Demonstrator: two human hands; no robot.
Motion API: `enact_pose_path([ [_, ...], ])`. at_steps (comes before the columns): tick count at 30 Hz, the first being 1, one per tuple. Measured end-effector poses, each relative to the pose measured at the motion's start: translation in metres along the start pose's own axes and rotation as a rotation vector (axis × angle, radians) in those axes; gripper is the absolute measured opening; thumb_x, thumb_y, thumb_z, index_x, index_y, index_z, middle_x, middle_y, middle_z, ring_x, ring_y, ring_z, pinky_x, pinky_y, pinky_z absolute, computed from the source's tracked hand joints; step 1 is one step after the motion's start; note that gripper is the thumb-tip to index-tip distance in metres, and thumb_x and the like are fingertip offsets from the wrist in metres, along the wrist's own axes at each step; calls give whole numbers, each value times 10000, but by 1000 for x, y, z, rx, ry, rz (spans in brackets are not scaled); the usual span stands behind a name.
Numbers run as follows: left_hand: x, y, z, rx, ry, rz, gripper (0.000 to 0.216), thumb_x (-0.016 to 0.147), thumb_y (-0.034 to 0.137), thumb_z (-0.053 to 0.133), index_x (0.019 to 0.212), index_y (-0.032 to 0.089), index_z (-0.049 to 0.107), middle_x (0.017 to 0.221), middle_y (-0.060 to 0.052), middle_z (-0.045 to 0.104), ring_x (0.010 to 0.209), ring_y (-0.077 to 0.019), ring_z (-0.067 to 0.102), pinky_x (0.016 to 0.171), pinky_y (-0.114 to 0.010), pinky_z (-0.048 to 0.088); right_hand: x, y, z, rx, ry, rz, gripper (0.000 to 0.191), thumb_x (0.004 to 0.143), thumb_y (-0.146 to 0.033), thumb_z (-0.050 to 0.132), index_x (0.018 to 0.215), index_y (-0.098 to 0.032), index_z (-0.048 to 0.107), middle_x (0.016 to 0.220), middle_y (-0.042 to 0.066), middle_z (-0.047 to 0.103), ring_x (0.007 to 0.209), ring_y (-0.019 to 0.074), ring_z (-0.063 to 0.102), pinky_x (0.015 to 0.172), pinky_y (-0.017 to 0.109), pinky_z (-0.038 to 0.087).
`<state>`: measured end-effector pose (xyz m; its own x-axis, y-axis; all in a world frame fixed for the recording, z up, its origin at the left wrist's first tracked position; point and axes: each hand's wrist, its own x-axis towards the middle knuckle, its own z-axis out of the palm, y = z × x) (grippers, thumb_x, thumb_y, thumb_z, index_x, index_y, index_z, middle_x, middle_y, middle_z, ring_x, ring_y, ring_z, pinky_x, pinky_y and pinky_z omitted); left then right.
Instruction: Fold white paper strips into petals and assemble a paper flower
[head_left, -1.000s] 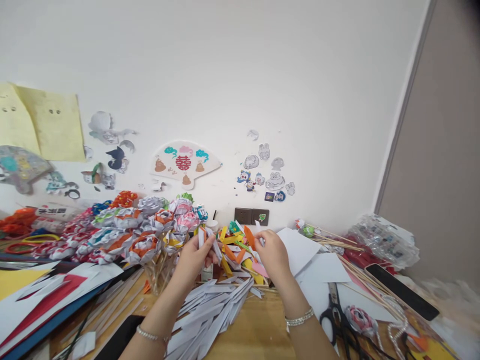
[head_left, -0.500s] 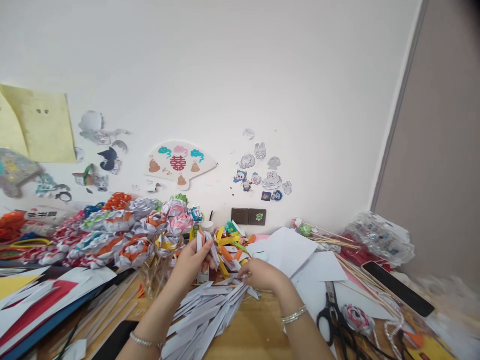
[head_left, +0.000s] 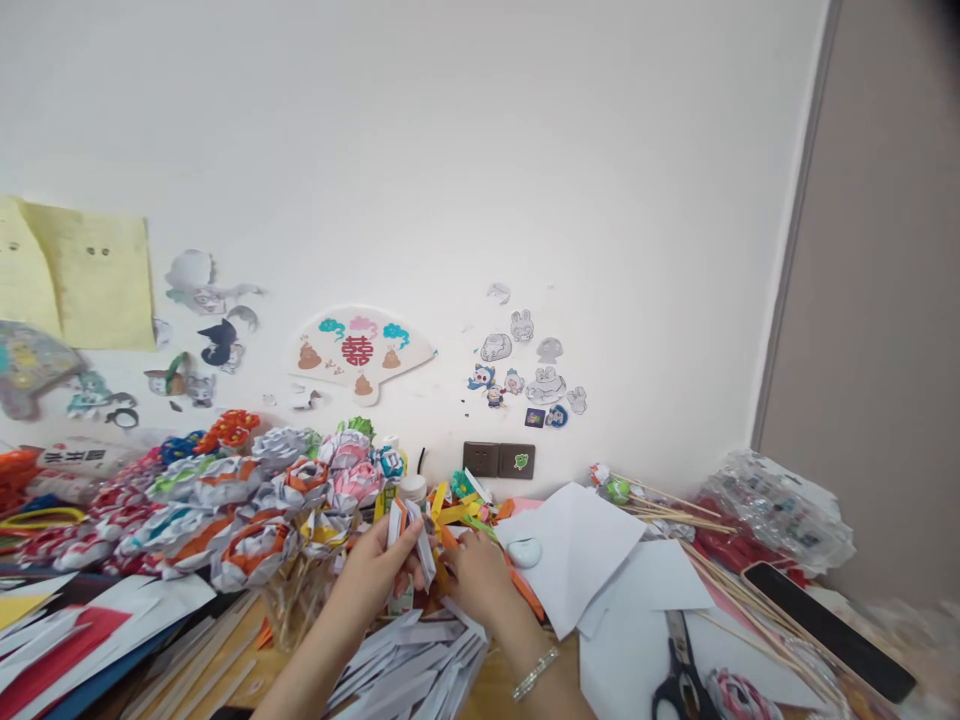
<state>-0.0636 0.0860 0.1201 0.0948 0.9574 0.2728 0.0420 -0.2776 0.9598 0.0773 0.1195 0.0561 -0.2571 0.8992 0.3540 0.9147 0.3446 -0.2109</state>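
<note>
1. Hands, head view: the left hand (head_left: 371, 578) has its grip clenched on a small bundle of folded strips (head_left: 411, 528), white with orange edges. It holds the bundle upright above the middle of the table (head_left: 495, 700). The right hand (head_left: 480, 580) sits just beside it, with its fingers tucked toward the bundle and the coloured strips (head_left: 459, 512) behind. I cannot tell whether its grip has hold of anything.

2. Surroundings, same view:
   - Paper flowers (head_left: 247, 510) on sticks crowd the far left part of the table, and the nearest bloom is just beside the left hand.
   - A small white bottle (head_left: 412, 489) stands right behind the bundle.
   - Loose white strips (head_left: 420, 670) lie under both wrists, toward the near edge.
   - White sheets (head_left: 577, 550), skewers (head_left: 705, 560) and scissors (head_left: 679, 685) lie to the right.

3. Risks, as I judge them:
   - The bundle looks pinched near its lower end only. If the grip eases, the strips could fan out and drop into the white pile, where they would be hard to pick out.
   - A sideways move of the left hand could knock the flower sticks and tip the cluster.
   - A push forward could topple the bottle onto the coloured strips.
   - A wrist dragged back could sweep loose strips off the near edge.
</note>
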Motion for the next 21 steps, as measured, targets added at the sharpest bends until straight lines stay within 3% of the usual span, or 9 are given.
enact_pose_path([
  [5,4,-5,-5,6,-2,-76,422,582,588,626,676,196,502,338,56,516,271,-112,443,298,-186,252,23,0,14,-32,-4,51,249,695,-186,602,933,-163,671,997,141,634,1011,312,517,809,393,407],
  [11,9,-13,-13,23,-8,-118,469,595,639,592,662,178,538,319,29,540,249,-86,372,305,-187,239,33,35,13,-7,31,220,278,719,-132,534,955,-193,666,954,109,640,963,279,551,742,355,434],
  [15,8,-12,-13,49,-8,-152,465,604,630,598,671,171,558,330,20,557,264,-89,385,317,-188,250,31,54,11,23,72,261,228,689,-114,546,844,-195,693,922,106,630,967,285,529,753,349,426],
  [21,8,-14,-15,58,-16,-158,499,587,648,603,705,165,568,325,8,566,252,-93,391,310,-185,254,32,37,11,75,145,179,147,731,-190,571,806,-206,695,988,102,598,1000,283,482,812,361,391],
])
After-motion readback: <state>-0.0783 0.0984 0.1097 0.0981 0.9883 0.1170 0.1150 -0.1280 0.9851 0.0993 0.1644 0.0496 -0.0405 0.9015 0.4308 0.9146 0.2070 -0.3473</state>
